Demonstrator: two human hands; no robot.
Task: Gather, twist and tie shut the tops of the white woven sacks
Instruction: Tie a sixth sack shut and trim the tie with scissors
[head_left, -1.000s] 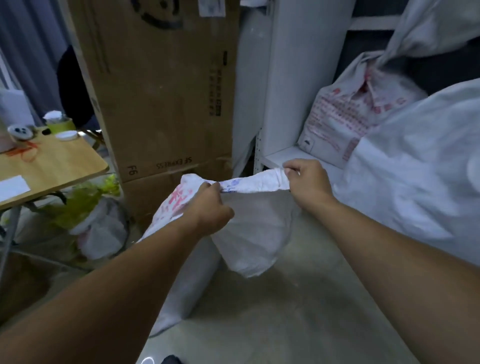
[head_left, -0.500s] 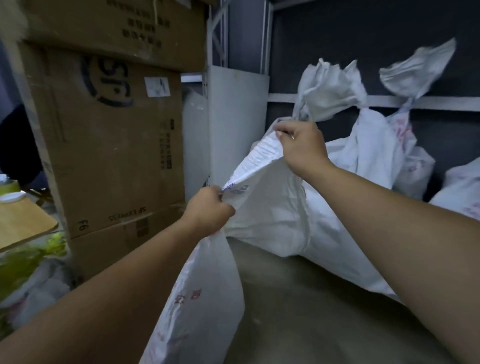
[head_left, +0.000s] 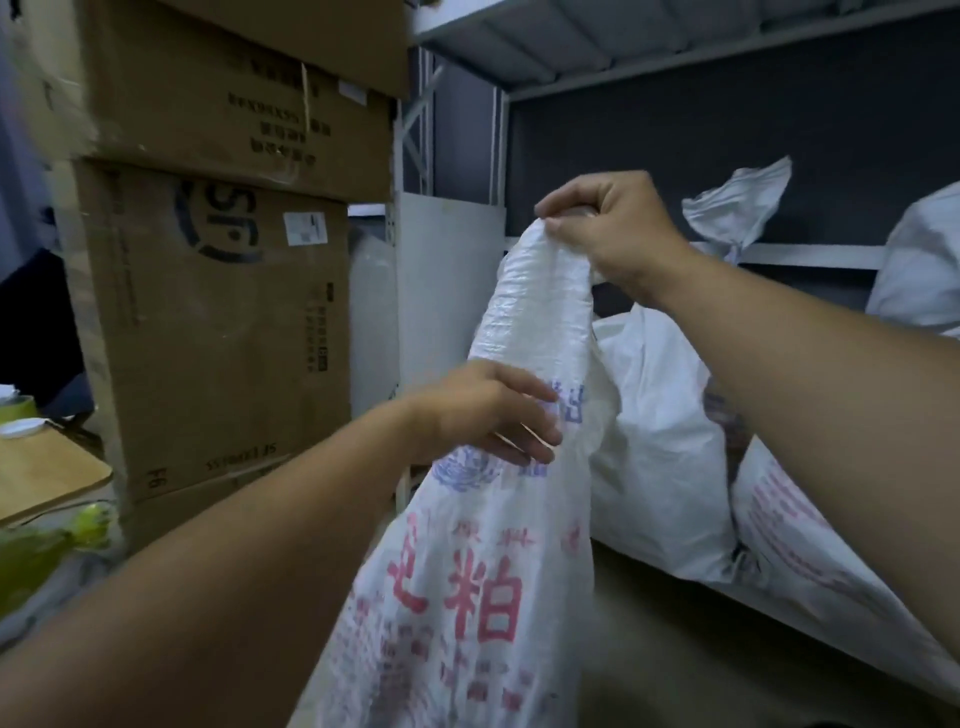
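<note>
R hand (head_left: 608, 228) is gripping the bunched top of the sack (head_left: 493, 571) in a closed fist and holding it up, just right of the cardboard boxes (head_left: 208, 338), abt level w/ the upper half of the lower box. L hand (head_left: 483, 415) is lying lower on the sack's neck w/ fingers fairly straight and spread across the fabric, not closing round it. The thumb is hidden, so can't tell if it's pinching. The sack is hanging long and slack below both hands, w/ red print facing the camera and the btm out of view.

Progress, as I'm judging it: gathering is underway, w/ the top bunched in 1 hand. No twist or knot is showing in the neck, so twist + tie are left for this sack. Farther right of the boxes, at the back, 1 tied sack (head_left: 737, 208) is showing a cinched neck w/ a flared top, so it's looking done. 2 other sacks (head_left: 654, 441) are lying nearer. Their tops are hidden behind the R arm, so can't tell.
</note>
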